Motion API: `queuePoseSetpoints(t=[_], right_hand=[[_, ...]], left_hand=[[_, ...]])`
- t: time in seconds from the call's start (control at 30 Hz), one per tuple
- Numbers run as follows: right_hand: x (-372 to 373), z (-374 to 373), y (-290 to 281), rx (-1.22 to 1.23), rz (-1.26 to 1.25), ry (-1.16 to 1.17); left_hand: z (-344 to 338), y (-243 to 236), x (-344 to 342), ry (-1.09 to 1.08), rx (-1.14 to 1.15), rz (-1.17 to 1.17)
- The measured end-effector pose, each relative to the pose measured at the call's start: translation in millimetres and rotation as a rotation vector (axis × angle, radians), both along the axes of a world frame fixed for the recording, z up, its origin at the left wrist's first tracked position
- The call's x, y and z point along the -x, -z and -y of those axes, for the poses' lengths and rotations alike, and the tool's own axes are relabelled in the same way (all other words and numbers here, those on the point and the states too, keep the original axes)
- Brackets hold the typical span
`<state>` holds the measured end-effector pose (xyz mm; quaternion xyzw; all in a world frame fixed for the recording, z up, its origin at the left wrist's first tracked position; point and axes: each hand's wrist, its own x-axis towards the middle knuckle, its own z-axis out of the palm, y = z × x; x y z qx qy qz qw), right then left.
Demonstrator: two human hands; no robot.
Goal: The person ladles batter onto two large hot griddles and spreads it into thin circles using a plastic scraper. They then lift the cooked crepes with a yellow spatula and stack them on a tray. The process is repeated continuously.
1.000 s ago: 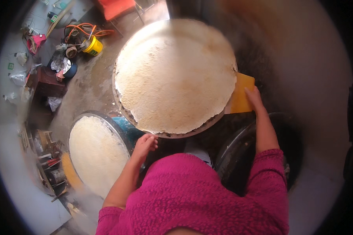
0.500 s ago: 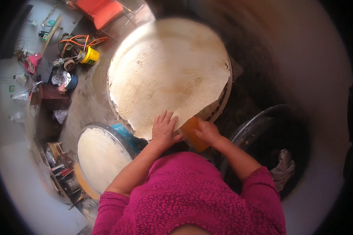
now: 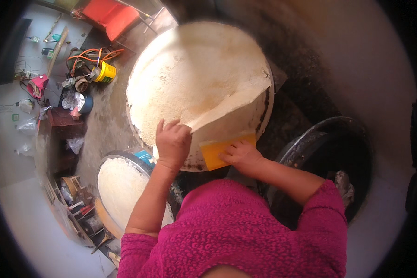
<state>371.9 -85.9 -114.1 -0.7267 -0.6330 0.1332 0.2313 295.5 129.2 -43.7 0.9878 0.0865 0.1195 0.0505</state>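
Note:
A large, thin, pale flatbread (image 3: 194, 74) covers most of a round griddle (image 3: 236, 127) in front of me. My left hand (image 3: 173, 142) pinches the flatbread's near edge and holds it up, so a flap folds back toward the far side. Under the flap, the light griddle surface shows, with dark scorched marks along its right rim. My right hand (image 3: 243, 156) grips a flat yellow-orange scraper (image 3: 213, 155), laid against the bared near part of the griddle. Its fingers press on the scraper's lower right side.
At the lower left stands a round tray (image 3: 120, 185) with pale sheets or batter. A dark, deep tub (image 3: 324, 171) with a crumpled grey bag is at my right. A yellow bucket (image 3: 105, 72), orange hose and red chair (image 3: 110, 17) lie at the upper left.
My left hand has gone from lying flat on the flatbread to lifting its near edge, folding it away. The scraper has turned flatter and now rests on the exposed griddle.

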Motion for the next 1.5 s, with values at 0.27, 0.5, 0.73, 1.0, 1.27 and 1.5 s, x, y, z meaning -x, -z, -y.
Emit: queuePoseSetpoints(t=[0.27,0.5,0.73,1.0,1.27,1.5], right_hand=[[-55.3,-50.2,81.2,-0.234,0.307,0.322],[-167.8,18.3,73.1,-0.155,0.319,0.674],[-70.2,41.2,31.9,-0.070,0.170,0.411],[-43.5,5.2,11.3,0.002,0.097,0.316],[-121.1,54.2,-22.7,0.240,-0.556,0.761],[-202.3,77.8,68.2,-0.174,-1.251,1.039]], left_hand=[[-21.0,-24.5,-26.2,-0.016,-0.045,-0.032],[-37.9,-25.5,4.8,-0.124,0.045,0.084],[-47.3,-11.1,68.2,-0.393,0.321,0.349],[-106.4,-67.9,41.9,-0.342,0.333,0.203],[-39.0,-59.5,24.1,-0.100,0.289,0.012],[1.2,-28.7,55.2,-0.043,0.463,-0.179]])
